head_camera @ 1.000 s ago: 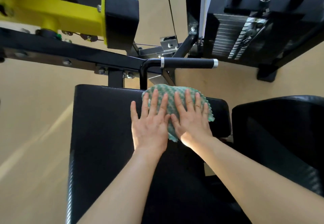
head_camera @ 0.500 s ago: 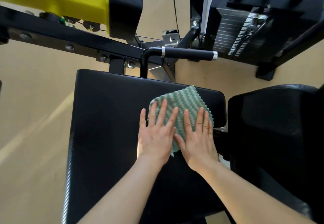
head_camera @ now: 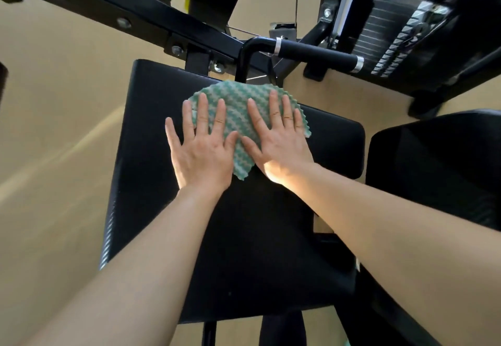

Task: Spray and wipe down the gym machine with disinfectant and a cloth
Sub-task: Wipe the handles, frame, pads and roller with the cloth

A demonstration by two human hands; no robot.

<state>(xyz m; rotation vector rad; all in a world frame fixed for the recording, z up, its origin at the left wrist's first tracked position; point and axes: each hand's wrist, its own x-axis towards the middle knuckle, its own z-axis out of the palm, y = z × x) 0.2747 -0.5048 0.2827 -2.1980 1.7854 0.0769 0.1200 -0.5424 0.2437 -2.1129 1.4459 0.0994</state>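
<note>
On the left side: the tan floor (head_camera: 54, 128) runs beside the machine.
Black pad (head_camera: 151, 183): big and long. Its long way runs from the far end, by the frame, back toward the person.
Left hand (head_camera: 202, 156): flat, with straight fingers spread apart. It presses down and grips nothing. Most of its fingers are on the cloth, and the little finger lies on the bare pad.
Cloth (head_camera: 235, 107): green and white with a wavy edge. It lies flat at the far end of the black pad, a bit right of the middle, under both hands.
Right hand (head_camera: 279, 142): flat too, with straight fingers closer together. It presses the cloth and covers more of it than the left hand does.
Which way: the cloth sits under the fingers, ahead of both palms. Both hands are just as near to it. Most of the bare pad lies toward the person and to the left, so I think the next wipe goes that way.
Handle (head_camera: 317, 54): a black bar just past the cloth, not touching it.
Second pad (head_camera: 433, 169): to the right, with a gap between.
Weights (head_camera: 385, 34): far right, at the back.
Spray: no bottle in view.
</note>
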